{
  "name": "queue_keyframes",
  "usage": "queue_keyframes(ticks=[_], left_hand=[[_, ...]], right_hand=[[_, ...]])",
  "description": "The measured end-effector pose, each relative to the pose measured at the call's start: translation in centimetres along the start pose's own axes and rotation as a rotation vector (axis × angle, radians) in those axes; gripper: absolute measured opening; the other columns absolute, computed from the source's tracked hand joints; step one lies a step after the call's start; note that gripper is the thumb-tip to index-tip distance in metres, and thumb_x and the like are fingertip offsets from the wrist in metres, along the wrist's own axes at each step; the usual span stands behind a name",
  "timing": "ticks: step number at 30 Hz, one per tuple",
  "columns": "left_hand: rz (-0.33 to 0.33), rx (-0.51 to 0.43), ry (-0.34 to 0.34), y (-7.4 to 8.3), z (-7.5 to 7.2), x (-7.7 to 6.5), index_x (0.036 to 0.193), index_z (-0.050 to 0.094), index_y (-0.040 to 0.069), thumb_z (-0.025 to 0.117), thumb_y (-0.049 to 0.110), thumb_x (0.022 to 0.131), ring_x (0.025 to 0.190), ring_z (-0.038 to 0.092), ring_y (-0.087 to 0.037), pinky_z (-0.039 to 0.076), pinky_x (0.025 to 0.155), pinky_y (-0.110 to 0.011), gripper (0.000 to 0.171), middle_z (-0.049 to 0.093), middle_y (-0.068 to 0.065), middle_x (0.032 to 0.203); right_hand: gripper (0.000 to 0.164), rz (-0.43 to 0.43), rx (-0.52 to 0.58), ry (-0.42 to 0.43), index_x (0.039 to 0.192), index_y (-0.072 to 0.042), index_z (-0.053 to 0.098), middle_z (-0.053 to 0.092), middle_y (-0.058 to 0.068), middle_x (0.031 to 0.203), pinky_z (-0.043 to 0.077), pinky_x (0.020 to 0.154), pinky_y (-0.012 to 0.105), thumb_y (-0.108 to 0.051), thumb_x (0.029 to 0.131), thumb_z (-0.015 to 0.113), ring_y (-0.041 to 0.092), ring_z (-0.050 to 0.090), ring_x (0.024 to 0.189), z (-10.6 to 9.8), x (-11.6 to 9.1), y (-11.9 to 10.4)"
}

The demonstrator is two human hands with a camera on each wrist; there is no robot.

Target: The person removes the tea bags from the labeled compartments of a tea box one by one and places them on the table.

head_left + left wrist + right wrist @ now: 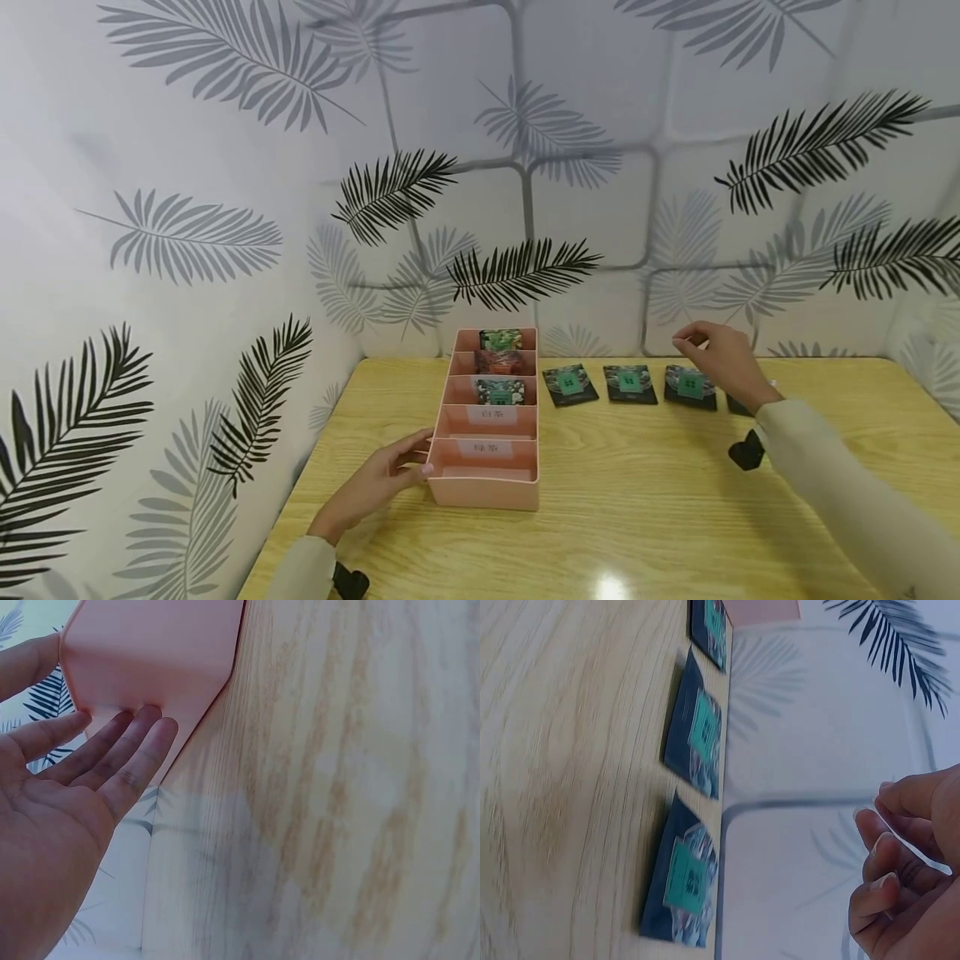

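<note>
My left hand (pixel 375 489) rests at the near left corner of a pink divided box (pixel 483 493), its fingertips against the side wall. In the left wrist view, those fingers (pixel 142 750) are mostly straight and touch the pink plastic. The back three compartments hold a green sachet (pixel 500 339), a red one (pixel 498 362) and a dark one with white flowers (pixel 501 392). Above the row of dark tea sachets on the table, my right hand (pixel 723 354) hovers with loosely bent fingers and nothing between them. Its wrist partly hides the rightmost sachet (pixel 737 406).
Three more dark sachets with green labels, a left one (pixel 570 385), a middle one (pixel 630 384) and a right one (pixel 690 387), lie along the back table edge. Paper labels (pixel 491 414) mark the front compartments. A leaf-patterned wall (pixel 592 217) borders the wooden table (pixel 637 500).
</note>
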State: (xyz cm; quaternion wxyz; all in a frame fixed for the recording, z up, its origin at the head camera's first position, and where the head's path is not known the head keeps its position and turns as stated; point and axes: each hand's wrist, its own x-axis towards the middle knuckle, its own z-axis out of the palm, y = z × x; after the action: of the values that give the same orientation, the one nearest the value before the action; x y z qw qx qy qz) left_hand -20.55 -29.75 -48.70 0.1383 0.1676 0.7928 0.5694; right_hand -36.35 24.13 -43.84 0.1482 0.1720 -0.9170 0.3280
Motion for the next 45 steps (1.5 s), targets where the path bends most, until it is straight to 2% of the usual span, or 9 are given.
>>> queue_keyframes(ticks=[5, 11, 15, 20, 28, 32, 39, 45], left_hand=[[0.003, 0.003, 0.006, -0.1, -0.1, 0.0, 0.162, 0.032, 0.012, 0.060, 0.025, 0.107, 0.134, 0.050, -0.033, 0.052, 0.099, -0.031, 0.064, 0.049, -0.015, 0.150], [0.002, 0.001, 0.002, -0.2, -0.2, 0.0, 0.163, 0.031, 0.011, 0.060, 0.025, 0.107, 0.134, 0.050, -0.034, 0.052, 0.099, -0.031, 0.065, 0.049, -0.015, 0.150], [0.003, -0.005, 0.001, -0.2, -0.3, 0.0, 0.163, 0.031, 0.012, 0.060, 0.026, 0.107, 0.134, 0.050, -0.033, 0.052, 0.099, -0.032, 0.065, 0.049, -0.015, 0.150], [0.009, -0.003, -0.005, -0.3, -0.5, -0.1, 0.163, 0.030, 0.011, 0.060, 0.025, 0.107, 0.134, 0.050, -0.034, 0.052, 0.099, -0.033, 0.065, 0.049, -0.015, 0.150], [0.005, -0.004, 0.004, -0.3, -0.5, -0.1, 0.163, 0.031, 0.011, 0.061, 0.026, 0.107, 0.133, 0.051, -0.033, 0.052, 0.099, -0.033, 0.065, 0.050, -0.014, 0.150], [0.003, -0.008, 0.005, -0.3, -0.4, -0.2, 0.163, 0.031, 0.011, 0.061, 0.026, 0.106, 0.132, 0.052, -0.033, 0.053, 0.098, -0.033, 0.065, 0.050, -0.014, 0.149], [0.004, -0.009, 0.007, -0.4, -0.3, -0.2, 0.162, 0.032, 0.012, 0.060, 0.024, 0.107, 0.132, 0.052, -0.033, 0.052, 0.098, -0.032, 0.063, 0.051, -0.014, 0.149], [0.004, -0.010, -0.003, -0.5, -0.3, 0.1, 0.162, 0.033, 0.012, 0.061, 0.024, 0.107, 0.133, 0.051, -0.033, 0.052, 0.099, -0.031, 0.063, 0.050, -0.014, 0.150]], right_hand=[[0.023, -0.032, 0.025, -0.015, 0.111, -0.002, 0.073, 0.072, 0.013, 0.093, 0.049, 0.057, 0.034, -0.023, 0.105, 0.064, 0.020, 0.062, 0.071, 0.9, 0.6, -1.9], [0.024, -0.046, 0.048, -0.054, 0.113, -0.002, 0.073, 0.072, 0.014, 0.099, 0.049, 0.058, 0.036, -0.022, 0.105, 0.064, 0.019, 0.060, 0.069, 2.3, 1.1, -4.1], [0.025, -0.057, 0.055, -0.084, 0.114, -0.002, 0.073, 0.072, 0.012, 0.100, 0.049, 0.063, 0.037, -0.024, 0.106, 0.062, 0.019, 0.060, 0.073, 3.3, 1.4, -5.6], [0.024, -0.051, 0.106, -0.128, 0.114, -0.004, 0.072, 0.072, 0.009, 0.098, 0.051, 0.058, 0.035, -0.024, 0.105, 0.063, 0.018, 0.061, 0.068, 5.1, 1.9, -6.8], [0.016, -0.165, 0.107, -0.118, 0.104, -0.007, 0.077, 0.072, 0.004, 0.093, 0.047, 0.061, 0.035, -0.022, 0.102, 0.069, 0.013, 0.056, 0.063, 8.0, 2.5, -9.2], [0.017, -0.164, 0.121, -0.148, 0.106, -0.008, 0.077, 0.073, 0.005, 0.092, 0.046, 0.058, 0.034, -0.022, 0.102, 0.069, 0.014, 0.053, 0.057, 9.2, 2.6, -10.6], [0.017, -0.174, 0.168, -0.208, 0.108, -0.005, 0.076, 0.073, 0.010, 0.096, 0.050, 0.062, 0.036, -0.019, 0.102, 0.069, 0.013, 0.059, 0.067, 10.9, 2.6, -12.5], [0.015, -0.205, 0.182, -0.239, 0.107, -0.009, 0.079, 0.073, 0.001, 0.099, 0.051, 0.064, 0.035, -0.021, 0.101, 0.070, 0.012, 0.059, 0.067, 12.4, 2.7, -13.6]])
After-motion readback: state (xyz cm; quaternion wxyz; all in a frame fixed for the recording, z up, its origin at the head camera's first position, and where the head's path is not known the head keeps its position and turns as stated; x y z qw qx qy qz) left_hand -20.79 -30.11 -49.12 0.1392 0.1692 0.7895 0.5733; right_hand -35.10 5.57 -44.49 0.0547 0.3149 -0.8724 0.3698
